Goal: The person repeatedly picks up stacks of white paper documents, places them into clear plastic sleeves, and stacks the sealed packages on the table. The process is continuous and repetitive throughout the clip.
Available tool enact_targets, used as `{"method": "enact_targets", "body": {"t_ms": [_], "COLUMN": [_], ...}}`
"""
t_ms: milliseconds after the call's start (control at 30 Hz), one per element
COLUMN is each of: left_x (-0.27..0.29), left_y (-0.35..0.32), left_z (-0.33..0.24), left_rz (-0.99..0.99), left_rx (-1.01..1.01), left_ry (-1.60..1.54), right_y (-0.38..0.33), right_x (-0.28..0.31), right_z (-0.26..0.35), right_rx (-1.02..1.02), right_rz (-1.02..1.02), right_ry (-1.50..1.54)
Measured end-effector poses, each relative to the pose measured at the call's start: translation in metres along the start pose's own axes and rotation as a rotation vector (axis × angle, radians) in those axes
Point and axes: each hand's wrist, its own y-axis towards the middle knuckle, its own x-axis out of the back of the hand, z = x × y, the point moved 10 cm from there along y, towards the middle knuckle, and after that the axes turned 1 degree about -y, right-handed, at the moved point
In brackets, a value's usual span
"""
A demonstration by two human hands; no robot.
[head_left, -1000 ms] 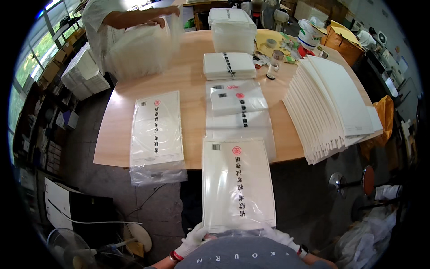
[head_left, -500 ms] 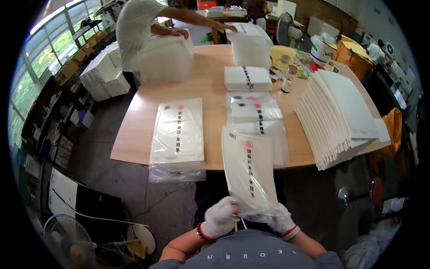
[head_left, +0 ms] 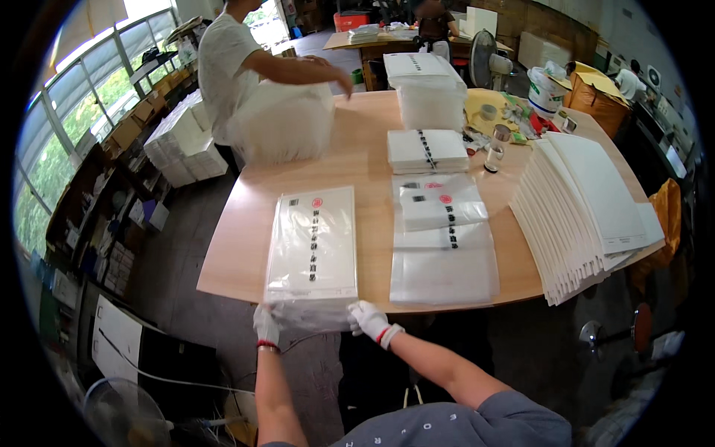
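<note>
Both of my hands wear white knitted gloves and are at the table's front edge. A clear plastic bag with white paper sheets in it (head_left: 311, 242) lies on the left part of the table, its loose end hanging over the edge. My left hand (head_left: 266, 325) is closed on the left corner of that end. At the right corner my right hand (head_left: 369, 320) pinches the same bag. To the right lies a stack of empty clear plastic bags (head_left: 445, 272) with dark and red print. Farther right leans a fanned stack of white paper (head_left: 558, 216).
Behind the bags sit a bound white stack (head_left: 426, 151) and a taller packed stack (head_left: 430, 97). A glass jar (head_left: 497, 147) and a white bucket (head_left: 544, 93) stand at the back right. Across the table, a person (head_left: 231, 74) in a white shirt handles another pile (head_left: 283, 123).
My hands have moved from in front of my body to the left with the filled bag, which now lies on the left pile. The other person's arm has drawn back from the tall stack.
</note>
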Motion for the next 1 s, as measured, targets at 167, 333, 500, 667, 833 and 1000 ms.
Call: {"method": "enact_targets", "body": {"t_ms": [167, 333, 500, 667, 833, 1000], "left_x": [0.038, -0.226, -0.413, -0.468, -0.464, -0.468], "left_y": [-0.073, -0.214, -0.262, -0.243, -0.23, -0.191], "left_z": [0.009, -0.024, 0.006, 0.019, 0.017, 0.011], "left_rz": [-0.411, 0.593, 0.768, 0.974, 1.082, 1.071], "left_rx": [-0.63, -0.949, -1.071, -0.926, -0.734, -0.238], "left_ry": [0.545, 0.568, 0.733, 0.969, 0.776, 0.263], "right_y": [-0.059, -0.138, -0.181, -0.202, -0.147, -0.123], "right_x": [0.043, 0.143, 0.194, 0.222, 0.256, 0.3], "right_z": [-0.019, -0.064, -0.052, -0.022, 0.053, 0.067], "right_rx": [0.081, -0.095, -0.114, -0.049, 0.234, 0.257], "right_rz": [0.055, -0.162, -0.305, -0.304, -0.529, -0.888], "right_ry": [0.324, 0.088, 0.047, 0.024, -0.11, -0.268]}}
